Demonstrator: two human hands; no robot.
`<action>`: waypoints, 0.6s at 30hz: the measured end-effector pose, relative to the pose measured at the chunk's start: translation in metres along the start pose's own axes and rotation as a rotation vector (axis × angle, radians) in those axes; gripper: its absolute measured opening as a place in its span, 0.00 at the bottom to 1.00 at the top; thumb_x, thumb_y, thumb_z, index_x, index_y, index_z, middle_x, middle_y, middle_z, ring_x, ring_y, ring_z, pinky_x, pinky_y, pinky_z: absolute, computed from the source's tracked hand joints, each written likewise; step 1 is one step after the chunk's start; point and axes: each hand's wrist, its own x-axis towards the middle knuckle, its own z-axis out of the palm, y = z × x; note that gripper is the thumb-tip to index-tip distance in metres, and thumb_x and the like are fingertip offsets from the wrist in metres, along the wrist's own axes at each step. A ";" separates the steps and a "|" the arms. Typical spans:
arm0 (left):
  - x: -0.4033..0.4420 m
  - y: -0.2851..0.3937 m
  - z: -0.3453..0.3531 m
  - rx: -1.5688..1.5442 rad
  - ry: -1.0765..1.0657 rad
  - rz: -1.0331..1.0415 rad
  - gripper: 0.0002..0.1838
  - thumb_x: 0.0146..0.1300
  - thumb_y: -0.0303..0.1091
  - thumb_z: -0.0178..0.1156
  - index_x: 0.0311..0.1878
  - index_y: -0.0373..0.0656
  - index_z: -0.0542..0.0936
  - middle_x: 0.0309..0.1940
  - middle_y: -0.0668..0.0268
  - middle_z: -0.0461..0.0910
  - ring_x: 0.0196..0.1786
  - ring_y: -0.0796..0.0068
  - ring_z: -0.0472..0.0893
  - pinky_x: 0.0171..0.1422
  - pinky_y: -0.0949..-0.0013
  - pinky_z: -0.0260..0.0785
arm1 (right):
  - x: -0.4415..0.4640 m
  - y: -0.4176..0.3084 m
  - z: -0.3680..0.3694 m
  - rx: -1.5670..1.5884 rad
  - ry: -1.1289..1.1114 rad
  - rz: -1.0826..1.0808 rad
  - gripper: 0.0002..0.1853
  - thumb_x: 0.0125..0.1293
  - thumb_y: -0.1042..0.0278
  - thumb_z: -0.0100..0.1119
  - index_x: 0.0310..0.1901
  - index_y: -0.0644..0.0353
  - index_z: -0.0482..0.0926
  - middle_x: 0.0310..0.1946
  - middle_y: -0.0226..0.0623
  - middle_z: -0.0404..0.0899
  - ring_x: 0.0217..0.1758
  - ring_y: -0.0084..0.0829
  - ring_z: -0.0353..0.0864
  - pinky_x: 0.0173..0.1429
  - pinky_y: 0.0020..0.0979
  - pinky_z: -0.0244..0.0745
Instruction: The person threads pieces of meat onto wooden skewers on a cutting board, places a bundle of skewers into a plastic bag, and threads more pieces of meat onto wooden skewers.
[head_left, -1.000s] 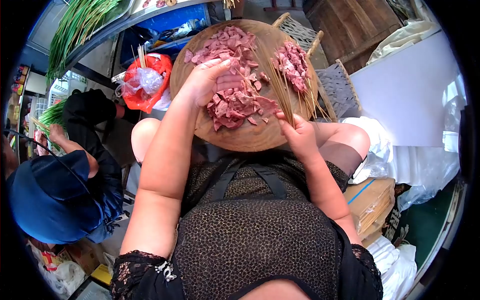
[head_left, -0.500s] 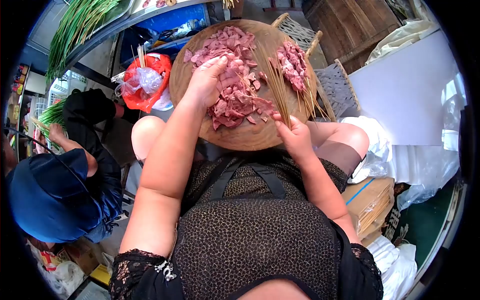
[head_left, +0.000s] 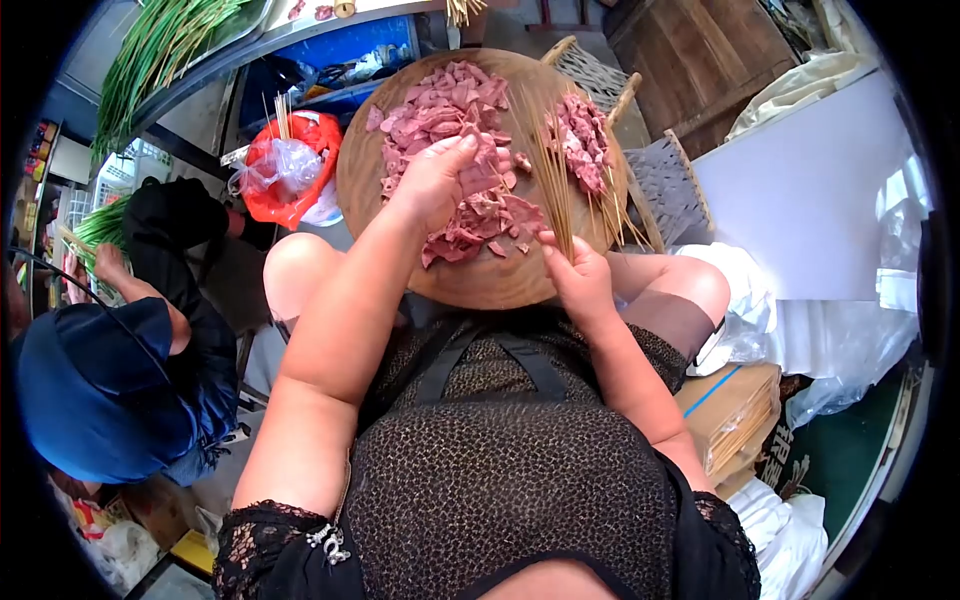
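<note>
A heap of thin raw meat slices (head_left: 450,100) covers the left and middle of a round wooden board (head_left: 480,290) over my knees. My left hand (head_left: 437,185) is closed over the heap, thumb against the fingers, with a slice of meat at its fingertips. Part of that slice is hidden by the hand. At the board's near right edge my right hand (head_left: 582,283) grips a bundle of thin bamboo skewers (head_left: 556,190) by their lower ends; they point away from me. Beyond them lie skewers threaded with meat (head_left: 580,140), their bare ends pointing toward me.
A red plastic bag (head_left: 325,135) with skewers upright in it stands left of the board. A person in a blue cap (head_left: 100,390) handles green stalks at the left. A woven stool (head_left: 670,185) and a white panel (head_left: 800,190) are at the right, above packed skewers (head_left: 735,410).
My left hand has moved right and toward me over the meat heap. My right hand has shifted slightly left and toward me, still gripping the skewers.
</note>
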 end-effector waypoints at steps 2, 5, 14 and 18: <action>0.000 0.000 0.001 0.001 -0.006 0.007 0.13 0.70 0.36 0.47 0.49 0.39 0.73 0.46 0.56 0.80 0.49 0.64 0.80 0.54 0.61 0.74 | 0.001 -0.001 0.000 0.007 -0.002 0.006 0.11 0.66 0.73 0.54 0.48 0.62 0.77 0.26 0.18 0.69 0.26 0.10 0.63 0.31 0.14 0.60; 0.000 -0.005 0.000 0.023 -0.024 0.003 0.13 0.70 0.37 0.47 0.50 0.39 0.73 0.46 0.57 0.80 0.48 0.65 0.80 0.53 0.61 0.74 | 0.004 0.001 0.002 0.006 -0.010 0.000 0.11 0.66 0.72 0.55 0.48 0.62 0.77 0.25 0.18 0.69 0.26 0.10 0.64 0.30 0.14 0.60; 0.009 0.009 -0.005 0.674 0.113 0.267 0.11 0.68 0.34 0.52 0.46 0.39 0.78 0.45 0.70 0.79 0.47 0.76 0.79 0.49 0.71 0.73 | 0.030 -0.003 -0.005 0.180 0.004 -0.028 0.11 0.65 0.71 0.55 0.48 0.60 0.77 0.24 0.21 0.72 0.24 0.11 0.66 0.28 0.15 0.61; -0.005 -0.004 -0.009 1.783 -0.226 0.517 0.12 0.51 0.30 0.64 0.40 0.46 0.82 0.31 0.64 0.77 0.42 0.63 0.78 0.49 0.64 0.71 | 0.023 -0.009 -0.017 0.132 0.049 0.049 0.10 0.66 0.69 0.55 0.48 0.59 0.77 0.24 0.22 0.72 0.21 0.11 0.64 0.25 0.15 0.58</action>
